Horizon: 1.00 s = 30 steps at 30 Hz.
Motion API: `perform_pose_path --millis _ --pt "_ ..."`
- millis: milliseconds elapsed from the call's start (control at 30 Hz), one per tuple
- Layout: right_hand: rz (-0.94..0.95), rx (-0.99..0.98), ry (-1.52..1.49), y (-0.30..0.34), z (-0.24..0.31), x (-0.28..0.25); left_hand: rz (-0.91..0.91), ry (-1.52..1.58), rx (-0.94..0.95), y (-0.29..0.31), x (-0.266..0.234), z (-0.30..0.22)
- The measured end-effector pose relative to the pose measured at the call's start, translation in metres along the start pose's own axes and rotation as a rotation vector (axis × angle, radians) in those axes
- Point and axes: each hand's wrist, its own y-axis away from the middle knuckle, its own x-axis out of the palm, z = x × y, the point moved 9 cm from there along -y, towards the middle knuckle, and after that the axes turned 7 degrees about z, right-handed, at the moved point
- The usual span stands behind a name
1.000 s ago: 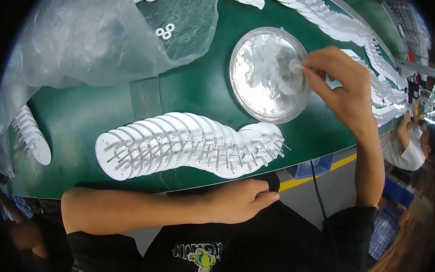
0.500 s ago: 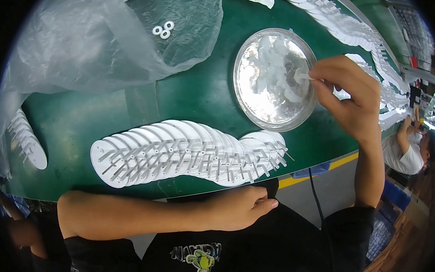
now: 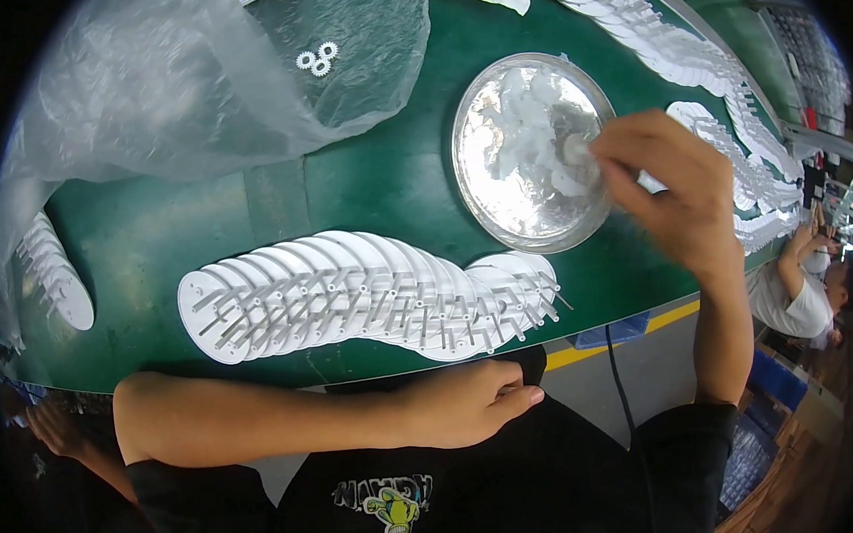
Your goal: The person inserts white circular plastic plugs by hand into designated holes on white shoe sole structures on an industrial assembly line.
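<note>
Across the green table [image 3: 373, 190] I watch the round metal dish [image 3: 505, 205], with pale paste [image 3: 524, 145] smeared over its floor. My right hand [image 3: 686, 175] hangs at the dish's right rim, its fingers narrowed in a pinch — on a small pale piece [image 3: 576, 151], it seems, though blur hides its outline and I can't tell whether it touches the paste. I judge the step in hand to be dabbing that piece in the paste; the next move calls for a steady pinch and a lift clear of the rim. My left hand [image 3: 472, 406] is folded closed by the table's near edge, nothing showing in it. A clear bag [image 3: 165, 75] covers the table's upper left, apart from the dish. The near row [image 3: 352, 282] of white plates lies between dish and body — a low pull could snag its grey pins. The far rows [image 3: 645, 45] crowd the upper right, beyond the hand. Three white gears [image 3: 323, 62] sit together at the bag, on or under its film.
</note>
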Motion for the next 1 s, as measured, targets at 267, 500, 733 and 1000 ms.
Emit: perform_pose_path --millis 267,500,733,1000 --pt "0.001 0.029 -0.1 0.039 0.054 -0.021 -0.021 -0.017 0.012 -0.003 -0.001 0.001" --pt "0.016 0.0 -0.155 0.05 0.068 -0.001 -0.022 -0.062 0.032 -0.003 -0.001 0.0" --pt "0.082 -0.007 -0.063 0.052 0.079 0.0 -0.012 -0.074 0.029 -0.001 -0.002 -0.004" --pt "0.276 0.017 0.092 0.045 0.085 0.018 0.007 -0.167 0.096 0.004 -0.003 -0.02"
